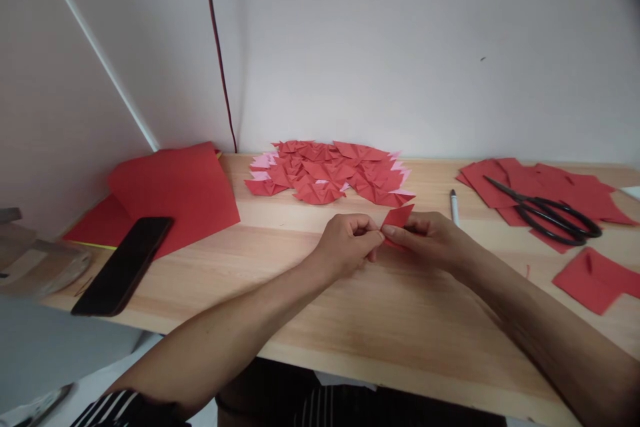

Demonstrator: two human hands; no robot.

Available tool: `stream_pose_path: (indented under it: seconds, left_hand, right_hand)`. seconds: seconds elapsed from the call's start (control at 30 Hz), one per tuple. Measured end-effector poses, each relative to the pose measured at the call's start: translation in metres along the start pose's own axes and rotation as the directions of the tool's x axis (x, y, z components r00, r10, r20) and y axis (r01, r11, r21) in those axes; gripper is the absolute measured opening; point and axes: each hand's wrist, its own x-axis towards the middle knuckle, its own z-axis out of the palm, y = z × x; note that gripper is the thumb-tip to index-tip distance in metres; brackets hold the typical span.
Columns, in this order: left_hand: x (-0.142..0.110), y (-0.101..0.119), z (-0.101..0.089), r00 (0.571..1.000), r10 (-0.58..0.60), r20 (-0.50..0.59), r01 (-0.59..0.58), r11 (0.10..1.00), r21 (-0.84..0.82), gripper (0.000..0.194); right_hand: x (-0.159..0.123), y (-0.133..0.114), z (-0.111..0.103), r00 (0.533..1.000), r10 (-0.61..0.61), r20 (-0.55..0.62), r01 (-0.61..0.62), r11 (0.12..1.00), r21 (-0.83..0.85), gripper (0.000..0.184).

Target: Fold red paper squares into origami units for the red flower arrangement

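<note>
Small red paper piece (399,215), right here between two hands, over the wide wooden tabletop (400,327)! Large red sheets (190,190) sprawl off to the left; a pile of red paper squares (575,188) sits off to the right, and a cluster of folded red and pink papers (323,173) spreads beyond the hands, near the wall. A smartphone (123,270) overlaps the sheets; black-handled scissors (523,201) lie across the squares.

Now the hands: the right hand (433,237), nearer to the bulk of the piece, closes on it from the right, thumb on top. The left hand (353,240), fingers curled, pinches at the left corner, thumb-tips almost meeting; its exact contact is partly hidden. Crucially, the piece's visible long axis slants away and rightward, its free tip pointing past the right fingers. Smallest, a marker pen (455,207) lies just beyond the right wrist.
</note>
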Motion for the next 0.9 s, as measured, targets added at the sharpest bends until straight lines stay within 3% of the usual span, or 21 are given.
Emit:
stream_pose_path:
  seconds: [0.17, 0.43, 0.63, 0.8, 0.9]
  left_hand:
    - [0.003, 0.000, -0.003, 0.998, -0.006, 0.060, 0.008, 1.000, -0.028, 0.012]
    - [0.002, 0.002, -0.007, 0.979, -0.016, 0.203, 0.014, 1.000, 0.012, 0.009]
    - [0.001, 0.002, -0.007, 0.983, 0.060, 0.171, -0.073, 0.995, 0.069, 0.016]
    - [0.002, 0.003, -0.008, 0.977, 0.072, 0.201, -0.086, 0.994, 0.064, 0.017]
    - [0.002, 0.002, -0.008, 0.974, 0.078, 0.214, -0.097, 0.992, 0.078, 0.018]
  right_hand:
    - [-0.001, -0.004, -0.001, 0.995, 0.090, 0.050, -0.090, 0.996, -0.006, 0.050]
    - [-0.005, -0.010, -0.010, 0.966, 0.086, 0.245, -0.080, 0.996, -0.034, 0.047]
    - [-0.005, -0.008, -0.006, 0.979, 0.003, 0.204, -0.012, 0.999, 0.042, 0.049]
    - [-0.004, -0.009, -0.005, 0.979, 0.034, 0.202, -0.036, 0.999, 0.008, 0.048]
    - [-0.004, -0.011, -0.004, 0.982, -0.024, 0.188, 0.021, 1.000, 0.022, 0.045]
